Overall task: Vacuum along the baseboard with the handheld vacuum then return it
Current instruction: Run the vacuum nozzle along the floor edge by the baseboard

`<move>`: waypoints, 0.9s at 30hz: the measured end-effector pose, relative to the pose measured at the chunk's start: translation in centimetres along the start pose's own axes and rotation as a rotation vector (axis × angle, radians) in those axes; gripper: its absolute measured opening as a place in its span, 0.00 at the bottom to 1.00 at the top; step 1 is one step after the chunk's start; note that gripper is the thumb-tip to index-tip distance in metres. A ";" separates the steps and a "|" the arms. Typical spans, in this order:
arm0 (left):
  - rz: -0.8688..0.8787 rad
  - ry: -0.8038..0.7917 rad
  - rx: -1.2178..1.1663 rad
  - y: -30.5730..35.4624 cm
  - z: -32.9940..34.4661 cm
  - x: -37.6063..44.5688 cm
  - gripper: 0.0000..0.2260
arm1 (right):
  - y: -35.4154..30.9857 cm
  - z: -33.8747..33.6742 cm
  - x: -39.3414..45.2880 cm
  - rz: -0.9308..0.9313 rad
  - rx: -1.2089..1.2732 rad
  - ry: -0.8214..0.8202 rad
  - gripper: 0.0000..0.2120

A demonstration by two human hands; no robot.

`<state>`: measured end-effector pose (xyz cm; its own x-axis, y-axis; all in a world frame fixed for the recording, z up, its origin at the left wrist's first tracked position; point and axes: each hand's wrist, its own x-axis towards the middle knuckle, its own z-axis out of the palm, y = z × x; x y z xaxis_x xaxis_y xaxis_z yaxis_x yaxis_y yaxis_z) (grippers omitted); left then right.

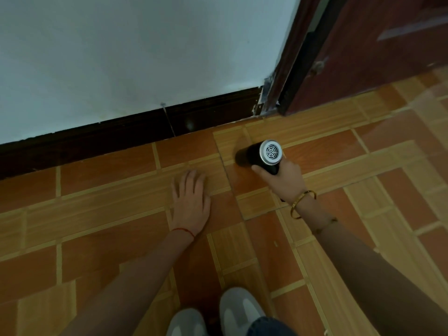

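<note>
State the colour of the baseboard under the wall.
Very dark brown baseboard, nearly black; head view.

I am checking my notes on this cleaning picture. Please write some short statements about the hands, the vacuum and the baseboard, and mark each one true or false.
1. The right hand holds the handheld vacuum. True.
2. The left hand grips the vacuum too. False: it lies flat, palm down, on the tiled floor, apart from the vacuum.
3. The vacuum's round grille end faces the camera. True.
4. The baseboard is white. False: it is dark brown, under a pale wall.
5. A gold bangle is on the right wrist. True.
6. The door stands to the left of the hands. False: it is at the upper right, where the baseboard ends.
</note>
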<state>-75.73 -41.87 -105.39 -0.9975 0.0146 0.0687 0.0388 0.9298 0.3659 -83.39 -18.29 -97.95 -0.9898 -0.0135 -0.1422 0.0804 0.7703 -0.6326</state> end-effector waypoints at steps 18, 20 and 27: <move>0.068 -0.078 0.029 0.4 1.2 -1.1 0.22 | -1.0 0.6 5.1 0.121 0.002 0.172 0.26; 0.068 -0.089 0.050 0.5 1.2 -1.0 0.22 | -1.2 0.7 6.3 0.164 -0.004 0.209 0.26; 0.069 -0.113 0.043 0.2 1.0 -0.9 0.24 | -2.2 2.2 7.8 0.007 0.018 0.067 0.22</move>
<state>-74.84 -41.29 -106.30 -0.9929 0.1183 -0.0139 0.1075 0.9402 0.3233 -91.07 -21.55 -99.35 -0.9948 0.0354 -0.0956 0.0890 0.7588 -0.6452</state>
